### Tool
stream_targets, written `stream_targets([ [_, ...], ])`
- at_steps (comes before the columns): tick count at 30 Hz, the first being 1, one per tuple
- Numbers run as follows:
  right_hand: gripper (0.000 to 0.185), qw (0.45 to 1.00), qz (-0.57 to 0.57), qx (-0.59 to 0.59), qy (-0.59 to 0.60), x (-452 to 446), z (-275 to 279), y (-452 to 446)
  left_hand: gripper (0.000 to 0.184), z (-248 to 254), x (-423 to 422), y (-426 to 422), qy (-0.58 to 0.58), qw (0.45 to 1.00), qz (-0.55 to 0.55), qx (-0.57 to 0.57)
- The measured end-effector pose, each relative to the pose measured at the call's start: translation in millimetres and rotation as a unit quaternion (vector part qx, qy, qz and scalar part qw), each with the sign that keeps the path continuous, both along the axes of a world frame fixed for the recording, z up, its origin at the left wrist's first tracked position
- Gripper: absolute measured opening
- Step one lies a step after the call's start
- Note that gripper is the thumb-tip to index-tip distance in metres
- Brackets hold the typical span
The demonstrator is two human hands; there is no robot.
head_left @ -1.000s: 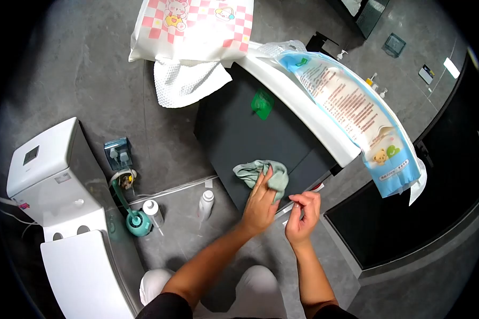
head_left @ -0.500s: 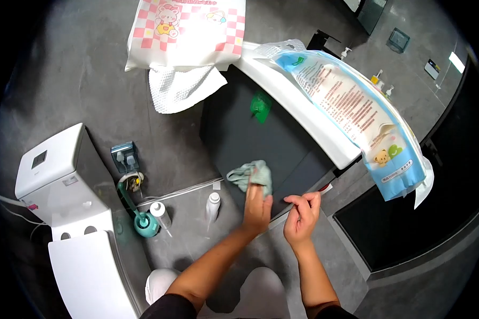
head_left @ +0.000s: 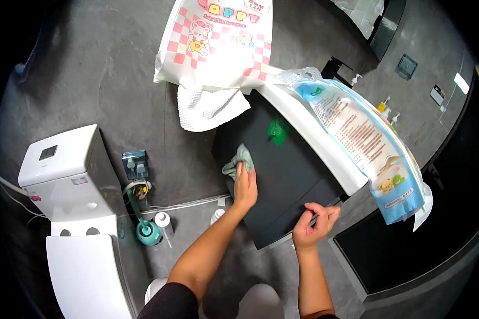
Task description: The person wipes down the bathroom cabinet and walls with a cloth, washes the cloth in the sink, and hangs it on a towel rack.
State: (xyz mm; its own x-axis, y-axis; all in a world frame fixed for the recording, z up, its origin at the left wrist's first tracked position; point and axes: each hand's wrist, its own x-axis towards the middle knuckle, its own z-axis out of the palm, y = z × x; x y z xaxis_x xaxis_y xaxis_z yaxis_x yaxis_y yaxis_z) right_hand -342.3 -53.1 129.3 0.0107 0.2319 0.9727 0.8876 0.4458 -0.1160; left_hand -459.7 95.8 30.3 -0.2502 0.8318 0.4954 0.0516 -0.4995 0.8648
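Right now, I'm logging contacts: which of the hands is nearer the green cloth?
Left. The left hand touches the green cloth at the dark panel; the right hand is farther right, apart from the cloth.

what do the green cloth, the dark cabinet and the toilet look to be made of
Green cloth: soft, matte fabric, bunched into folds at the left hand.
Dark cabinet: perhaps laminate or painted board, given its flat, dull face and straight seam.
Toilet: probably glazed ceramic, going by the white, glossy reflections on its body.
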Motion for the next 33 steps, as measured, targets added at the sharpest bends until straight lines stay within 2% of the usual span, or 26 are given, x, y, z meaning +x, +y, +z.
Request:
stream_targets([
  [3,0.022,1.000,-0.003,-0.005,-0.006,0,-1,0,0.047,-9,19,-43,0.026,0.999,-0.008,0.044],
  [6,0.021,1.000,-0.002,-0.015,-0.006,1,-2,-1,0.048,37,14,-67,0.072,0.982,-0.072,0.161],
  [7,0.020,1.000,-0.001,-0.019,-0.008,1,-2,-2,0.048,40,15,-53,0.074,0.980,-0.052,0.175],
  [9,0.021,1.000,0.000,-0.020,-0.006,2,-2,-2,0.049,41,9,-25,0.102,0.985,0.004,0.139],
  [11,0.026,1.000,0.001,-0.017,0.001,2,-2,-2,0.051,17,9,3,0.052,0.998,0.045,0.006],
  [12,0.025,1.000,0.006,-0.014,-0.002,1,-1,-2,0.050,2,6,6,0.004,0.999,0.040,-0.007],
  [13,0.025,1.000,0.005,-0.013,-0.001,2,0,-3,0.051,-6,1,0,0.007,0.998,-0.001,-0.063],
  [15,0.025,1.000,0.006,-0.008,0.004,0,0,-2,0.050,-19,10,-21,0.034,0.997,0.005,-0.073],
  [18,0.022,1.000,0.015,-0.007,-0.003,0,-1,0,0.046,30,15,-53,0.063,0.990,-0.032,0.125],
  [19,0.022,1.000,0.007,-0.002,-0.023,1,-1,0,0.045,44,16,-48,0.069,0.985,-0.031,0.153],
  [21,0.021,0.998,-0.004,0.006,-0.064,3,0,1,0.045,42,11,-30,0.079,0.980,-0.006,0.181],
  [23,0.021,0.998,-0.016,-0.007,-0.065,4,-1,1,0.045,22,11,-19,0.075,0.993,0.015,0.095],
  [24,0.021,0.997,-0.024,-0.018,-0.067,4,-2,-3,0.045,14,12,-21,0.043,0.998,-0.002,0.055],
  [27,0.022,0.999,0.002,-0.020,-0.048,0,5,-6,0.044,12,21,-61,0.064,0.994,-0.050,0.074],
  [29,0.022,0.999,0.009,-0.028,-0.040,1,4,-6,0.048,54,16,-76,0.098,0.968,-0.100,0.210],
  [31,0.022,0.999,0.013,-0.035,-0.026,0,6,-9,0.048,96,11,-65,0.121,0.949,-0.066,0.284],
  [33,0.021,0.999,0.018,-0.043,-0.004,-3,9,-13,0.049,105,5,-49,0.122,0.946,-0.055,0.296],
])
